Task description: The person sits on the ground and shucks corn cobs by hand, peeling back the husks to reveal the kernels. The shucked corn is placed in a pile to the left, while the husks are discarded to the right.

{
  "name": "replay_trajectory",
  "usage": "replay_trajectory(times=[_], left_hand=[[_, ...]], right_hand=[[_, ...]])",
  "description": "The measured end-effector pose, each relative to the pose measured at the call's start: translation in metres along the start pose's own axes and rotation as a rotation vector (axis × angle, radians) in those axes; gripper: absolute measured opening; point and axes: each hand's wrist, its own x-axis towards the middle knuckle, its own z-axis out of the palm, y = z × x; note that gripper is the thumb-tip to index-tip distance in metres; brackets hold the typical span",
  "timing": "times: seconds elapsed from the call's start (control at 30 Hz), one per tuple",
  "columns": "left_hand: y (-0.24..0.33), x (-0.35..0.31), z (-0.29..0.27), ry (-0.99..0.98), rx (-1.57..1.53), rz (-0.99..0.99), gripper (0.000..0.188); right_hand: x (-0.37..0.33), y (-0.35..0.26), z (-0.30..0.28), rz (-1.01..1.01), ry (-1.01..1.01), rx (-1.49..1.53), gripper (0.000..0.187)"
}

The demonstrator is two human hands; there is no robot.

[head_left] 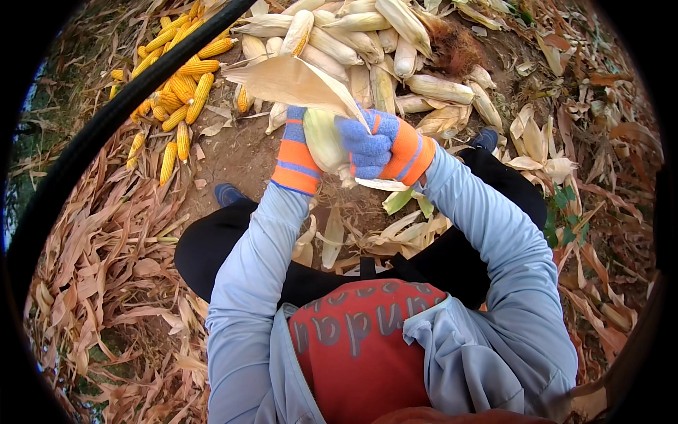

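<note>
Between my two gloved hands is an ear of corn [325, 140], still wrapped in pale green inner husk. My left hand [295, 154], in an orange and blue knit glove, is wrapped round its left side; the fingers are mostly hidden behind the ear. On the other side my right hand [385, 146], in a matching glove, is closed with its fingers pinching the husk. A broad dry husk leaf [296, 83] is peeled away from the ear and sticks out to the upper left, above both hands.
Beyond my hands lies a heap of unhusked corn ears [346, 42]. At the far left is a pile of bare yellow cobs [185, 86]. Dry husks and leaves [127, 283] cover the ground on both sides. A dark cable [120, 99] crosses the upper left.
</note>
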Motion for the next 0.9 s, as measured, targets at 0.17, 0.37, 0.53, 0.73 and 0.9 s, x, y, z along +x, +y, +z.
replay_trajectory(times=[0.17,0.37,0.53,0.73,0.9], left_hand=[[0.009,-0.012,0.012,0.126,-0.088,-0.269,0.043],[0.007,-0.016,0.038,0.378,0.268,-0.100,0.062],[0.017,-0.025,0.037,0.404,0.171,0.039,0.073],[0.018,-0.027,0.033,0.302,0.124,0.011,0.080],[0.010,-0.025,0.027,0.295,0.126,-0.026,0.071]], right_hand=[[-0.006,0.005,0.017,-0.013,0.018,-0.380,0.010],[-0.032,-0.022,-0.007,-0.171,0.324,-0.407,0.041],[-0.049,-0.058,-0.016,-0.235,1.041,-0.797,0.038],[-0.058,-0.027,-0.031,0.525,0.936,-2.199,0.053],[-0.030,-0.030,-0.015,-0.030,0.997,-1.498,0.033]])
